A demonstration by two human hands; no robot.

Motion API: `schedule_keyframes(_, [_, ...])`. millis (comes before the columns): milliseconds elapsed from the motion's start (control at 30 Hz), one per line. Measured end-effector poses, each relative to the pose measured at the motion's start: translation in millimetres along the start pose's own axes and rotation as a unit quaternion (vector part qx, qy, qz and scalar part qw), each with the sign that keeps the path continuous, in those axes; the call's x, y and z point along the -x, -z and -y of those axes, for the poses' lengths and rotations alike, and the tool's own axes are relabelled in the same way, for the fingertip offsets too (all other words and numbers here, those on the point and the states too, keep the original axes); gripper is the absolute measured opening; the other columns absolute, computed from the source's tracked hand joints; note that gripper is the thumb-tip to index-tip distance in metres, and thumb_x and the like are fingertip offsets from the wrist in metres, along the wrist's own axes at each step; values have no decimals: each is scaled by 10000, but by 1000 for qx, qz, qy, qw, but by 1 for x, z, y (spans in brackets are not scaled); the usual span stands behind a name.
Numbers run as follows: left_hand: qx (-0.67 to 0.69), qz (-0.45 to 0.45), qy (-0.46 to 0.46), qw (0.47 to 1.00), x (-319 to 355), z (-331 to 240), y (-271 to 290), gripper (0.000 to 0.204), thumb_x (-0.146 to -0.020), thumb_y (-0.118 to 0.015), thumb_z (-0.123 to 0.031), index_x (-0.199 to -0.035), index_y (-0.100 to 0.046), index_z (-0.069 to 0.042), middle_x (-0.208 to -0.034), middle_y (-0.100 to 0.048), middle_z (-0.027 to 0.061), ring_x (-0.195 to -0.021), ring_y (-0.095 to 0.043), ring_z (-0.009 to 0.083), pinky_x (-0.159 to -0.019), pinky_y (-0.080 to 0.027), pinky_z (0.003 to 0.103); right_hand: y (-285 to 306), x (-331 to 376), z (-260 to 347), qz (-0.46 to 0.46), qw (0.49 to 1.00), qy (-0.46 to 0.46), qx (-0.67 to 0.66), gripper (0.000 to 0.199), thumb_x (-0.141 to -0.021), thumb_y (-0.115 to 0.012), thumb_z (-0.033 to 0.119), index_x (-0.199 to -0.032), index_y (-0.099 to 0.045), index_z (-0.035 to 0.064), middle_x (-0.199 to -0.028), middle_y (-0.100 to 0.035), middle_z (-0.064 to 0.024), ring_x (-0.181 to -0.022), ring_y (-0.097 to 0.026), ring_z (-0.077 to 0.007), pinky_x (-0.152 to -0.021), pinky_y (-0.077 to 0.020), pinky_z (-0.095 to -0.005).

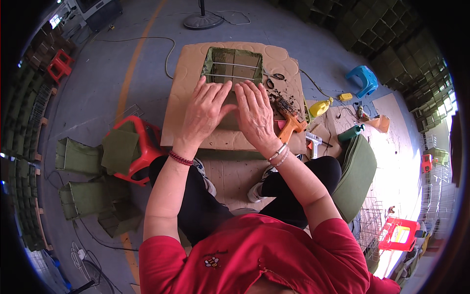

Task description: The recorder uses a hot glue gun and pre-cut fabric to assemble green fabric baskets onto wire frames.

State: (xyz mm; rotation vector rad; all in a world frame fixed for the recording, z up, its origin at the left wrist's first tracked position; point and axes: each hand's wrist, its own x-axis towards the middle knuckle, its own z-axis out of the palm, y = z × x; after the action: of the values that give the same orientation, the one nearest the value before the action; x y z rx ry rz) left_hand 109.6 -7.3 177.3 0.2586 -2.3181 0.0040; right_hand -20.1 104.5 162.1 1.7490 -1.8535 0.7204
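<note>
A green fabric-covered box (209, 61) with bare metal wires across its opening stands on a cardboard-topped work surface in front of me. My left hand (205, 111) lies over the near side of this box, its fingers stretched toward the rim and the thumb pointing inward. Beside it, my right hand (254, 110) rests on the same side with fingers extended. Both palms face down, so what lies under them is hidden. Black-handled scissors (278, 76) lie right of the box. An orange glue gun (292, 126) sits near my right wrist, among dark scraps.
A red stool (142, 147) holding green panels stands at left, beside several green boxes (78, 157). At right are a yellow bottle (320, 107), a white glue gun (313, 140), a green bottle (351, 132), stacked green sheets (360, 171) and a blue stool (363, 80).
</note>
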Motion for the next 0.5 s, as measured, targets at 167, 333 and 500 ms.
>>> schedule_keyframes(167, [-26,53,21,998,-6,9,-5,430,-782,-732,-195,-1165,-608,-44,-959,-620,90,-971,-607,244,-1044,-437,425,4,-6,-1,-16,999,19,-40,548,-788,-642,82,-1298,-475,-33,-1266,-548,-175,-1242,-499,-325,-1094,-355,-476])
schedule_keyframes(333, [51,-14,19,998,-6,1,5,457,-748,-749,-107,-1179,-610,-44,-933,-642,85,-909,-620,264,-998,-462,418,19,-10,4,-18,994,5,-106,519,-796,-652,73,-1276,-488,-33,-1269,-553,-180,-1233,-511,-324,-1095,-358,-473])
schedule_keyframes(500, [128,-42,67,989,-8,-3,10,446,-724,-735,10,-1157,-635,-35,-910,-656,97,-858,-638,267,-847,-519,383,7,-14,-2,-43,993,72,-78,405,-785,-575,48,-1179,-536,-37,-1133,-599,-168,-1098,-574,-314,-1010,-431,-437])
